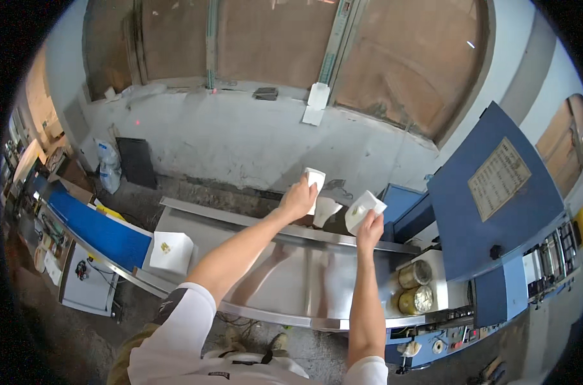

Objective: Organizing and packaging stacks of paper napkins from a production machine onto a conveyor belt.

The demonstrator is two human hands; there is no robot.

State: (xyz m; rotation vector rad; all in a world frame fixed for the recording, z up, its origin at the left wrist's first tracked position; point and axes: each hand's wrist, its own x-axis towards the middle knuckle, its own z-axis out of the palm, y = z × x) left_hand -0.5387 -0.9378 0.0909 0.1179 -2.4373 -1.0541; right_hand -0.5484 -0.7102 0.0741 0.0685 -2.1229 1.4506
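Both arms reach out over a shiny metal bench (285,273). My left hand (298,200) is closed around a flat-sided white piece (315,179), held upright near the bench's far edge. To its right, my right hand (370,232) grips an angular white box-like piece (363,208) with a small greenish mark on its face. The two pieces are apart. Between and beyond them a white crumpled-looking thing (327,210) shows past the far rail; its kind is unclear. Another white box-like piece (171,251) with a gold-green mark rests at the bench's left end.
A blue conveyor belt (99,221) runs off to the left. At right stand two round yellowish tins (415,274) and a tall blue cabinet panel (490,192) bearing a paper sheet. A dark board (136,162) and a plastic bag (108,167) lean by the far wall.
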